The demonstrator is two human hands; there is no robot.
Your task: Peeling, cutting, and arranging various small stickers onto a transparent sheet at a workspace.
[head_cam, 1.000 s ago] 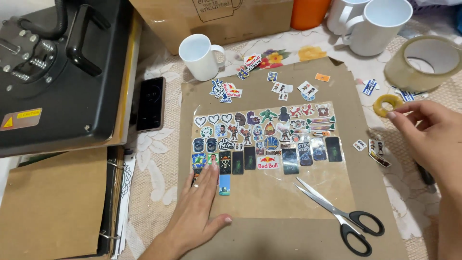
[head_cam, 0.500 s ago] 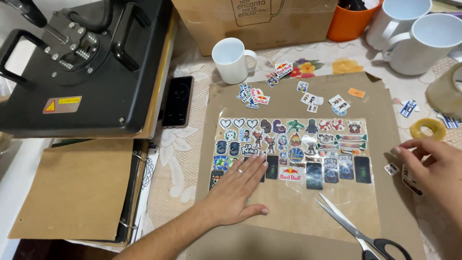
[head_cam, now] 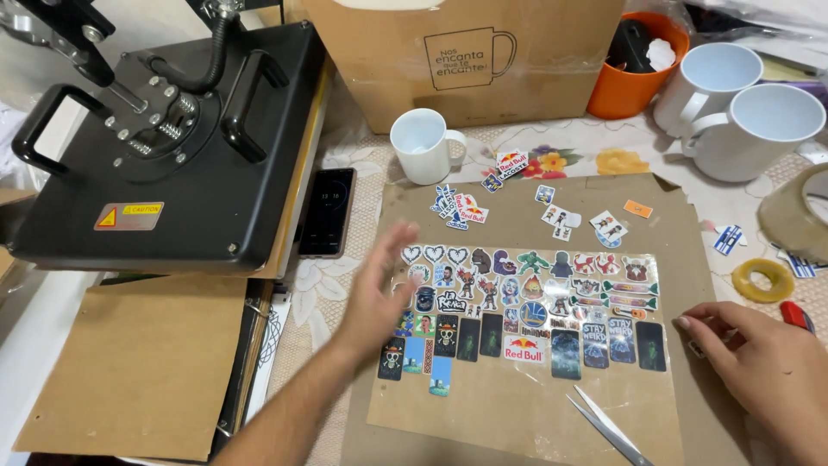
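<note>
While both hands hung over the counter [head_cam: 345, 173], a big black heat press [head_cam: 172, 138] sat far off to the left, and a brown cardboard box [head_cam: 466, 60] stood at the back. Three white mugs were there too: one small mug [head_cam: 421, 145] just past the top edge of the brown paper, and two bigger mugs [head_cam: 733, 103] at the far right, next to an orange cup [head_cam: 638, 69].

A wide brown paper sheet [head_cam: 517, 431] lay flat in the middle. On top of it lay a clear plastic sheet [head_cam: 526, 397] full of little stickers [head_cam: 526, 315] in rows. Its long side ran from left to right, so it lay between the two hands.

The left hand [head_cam: 379, 293] was over the left end of the clear sheet. It was open and flat, fingers spread, holding nothing. It looked blurry, so I could not tell if it touched the sheet. The right hand [head_cam: 759, 362] rested just off the right end of the sheet, on the brown paper. Its fingers were bent a bit, and I could not tell if they pinched anything small.

The left hand was nearer to the stickers.

Smaller things lay about: a dark phone [head_cam: 328, 211] beside the press, scissors [head_cam: 604, 427] at the bottom edge, a yellow tape ring [head_cam: 763, 280], and some loose stickers [head_cam: 461, 207] near the small mug.
</note>
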